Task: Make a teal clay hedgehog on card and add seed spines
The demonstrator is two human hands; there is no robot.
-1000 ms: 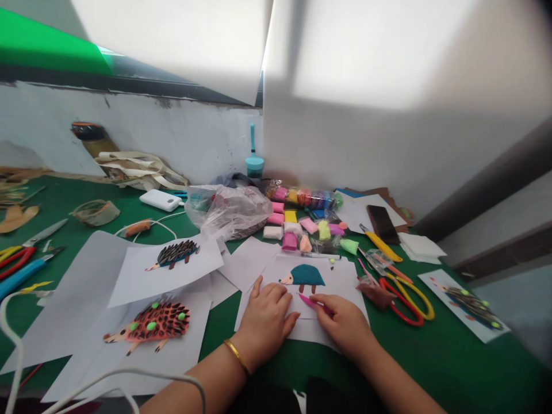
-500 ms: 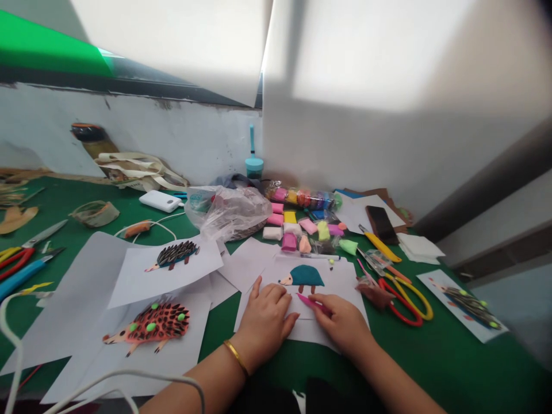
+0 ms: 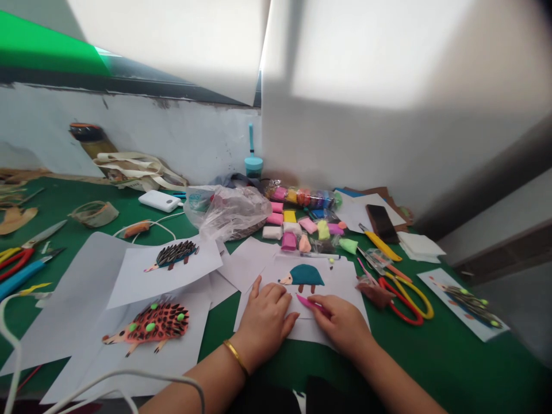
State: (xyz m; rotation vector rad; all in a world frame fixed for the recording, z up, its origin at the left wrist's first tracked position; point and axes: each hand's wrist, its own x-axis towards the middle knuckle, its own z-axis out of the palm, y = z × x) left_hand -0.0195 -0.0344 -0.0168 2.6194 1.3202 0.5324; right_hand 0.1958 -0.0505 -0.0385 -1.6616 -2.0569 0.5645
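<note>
Tool [image 3: 309, 302]: gripped by right hand [image 3: 340, 322], over paper [image 3: 347, 279].
Left hand [image 3: 265, 316]: spread flat on it.
Hedgehog [image 3: 307, 276], beyond hands: unchanged; work apparently paused.

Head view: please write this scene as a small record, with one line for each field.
Left hand: rests on the white paper
Right hand: holds a pink tool, tip pointing toward the left hand
On the paper: teal hedgehog figure with brown legs
Beyond the paper: coloured packets
Right of the paper: red-and-yellow scissors
Left of the paper: pink hedgehog with dark spikes
</note>
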